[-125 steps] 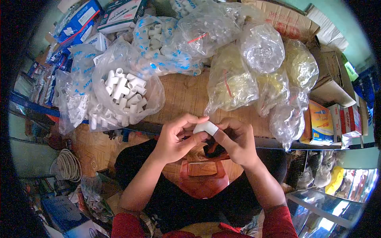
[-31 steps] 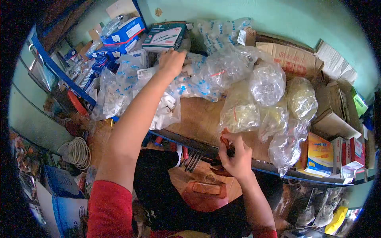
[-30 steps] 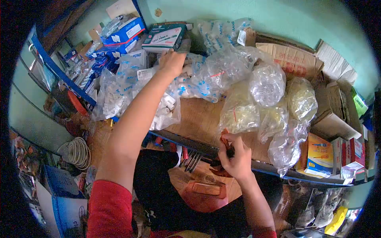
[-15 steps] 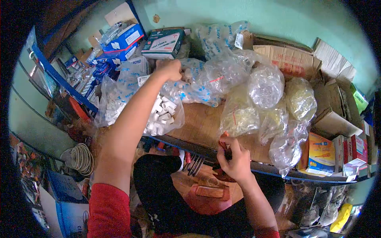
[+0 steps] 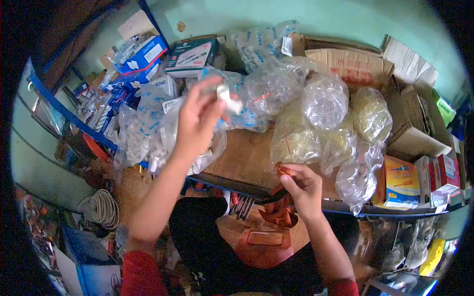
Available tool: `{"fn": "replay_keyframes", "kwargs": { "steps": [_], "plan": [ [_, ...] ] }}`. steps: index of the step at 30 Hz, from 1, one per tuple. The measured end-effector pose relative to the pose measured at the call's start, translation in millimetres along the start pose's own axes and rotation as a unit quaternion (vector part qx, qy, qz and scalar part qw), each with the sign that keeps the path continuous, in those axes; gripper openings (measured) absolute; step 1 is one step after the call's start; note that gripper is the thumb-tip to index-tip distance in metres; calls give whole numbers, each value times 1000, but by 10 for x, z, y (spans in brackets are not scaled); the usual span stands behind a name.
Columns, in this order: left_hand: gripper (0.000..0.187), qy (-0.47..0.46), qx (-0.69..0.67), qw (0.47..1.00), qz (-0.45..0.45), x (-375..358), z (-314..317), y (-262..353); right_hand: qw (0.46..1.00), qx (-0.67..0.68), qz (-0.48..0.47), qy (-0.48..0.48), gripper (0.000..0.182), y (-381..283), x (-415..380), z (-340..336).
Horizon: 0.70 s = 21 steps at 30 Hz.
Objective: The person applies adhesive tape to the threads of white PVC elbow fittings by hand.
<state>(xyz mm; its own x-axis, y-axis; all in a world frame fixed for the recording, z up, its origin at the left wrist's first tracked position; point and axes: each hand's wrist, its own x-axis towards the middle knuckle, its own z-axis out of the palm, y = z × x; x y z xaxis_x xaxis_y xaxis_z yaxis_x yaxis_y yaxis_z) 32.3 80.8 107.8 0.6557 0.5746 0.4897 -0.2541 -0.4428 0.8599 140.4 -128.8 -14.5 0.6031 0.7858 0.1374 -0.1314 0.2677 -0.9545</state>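
Fitting bags (image 5: 148, 133) at 10 o'clock on shelf (image 5: 247, 158); clear bags (image 5: 326, 103) at 1; boxes (image 5: 414, 172) at 3.

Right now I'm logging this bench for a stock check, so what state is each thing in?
Left hand: raised, grip shut on a white fitting.
Right hand: at the shelf edge, pinching a red strip.
Bag of white fittings: open, partly behind the left arm.
Clear bags: bunched shut, lying heaped.
Yellow box: closed, on its side.
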Motion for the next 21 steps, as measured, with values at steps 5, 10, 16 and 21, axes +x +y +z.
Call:
{"fn": "replay_keyframes", "kwargs": {
  "steps": [5, 10, 16, 21],
  "plan": [
    [43, -36, -265, 946, -184, -707, 373, -74, 997, 70, 12, 12, 19, -91, -24, -26],
    [37, -18, -403, 889, -219, -991, 495, -454, 994, 108, 7, 10, 29, -358, -16, 105],
    [34, -28, -358, 905, -227, -1086, 390, -531, 998, 55, -37, -11, 12, -188, -8, 55],
    [33, -41, -292, 936, -193, -1155, 393, -550, 997, -25, -63, 39, 9, -91, 21, 66]
  ]
}}
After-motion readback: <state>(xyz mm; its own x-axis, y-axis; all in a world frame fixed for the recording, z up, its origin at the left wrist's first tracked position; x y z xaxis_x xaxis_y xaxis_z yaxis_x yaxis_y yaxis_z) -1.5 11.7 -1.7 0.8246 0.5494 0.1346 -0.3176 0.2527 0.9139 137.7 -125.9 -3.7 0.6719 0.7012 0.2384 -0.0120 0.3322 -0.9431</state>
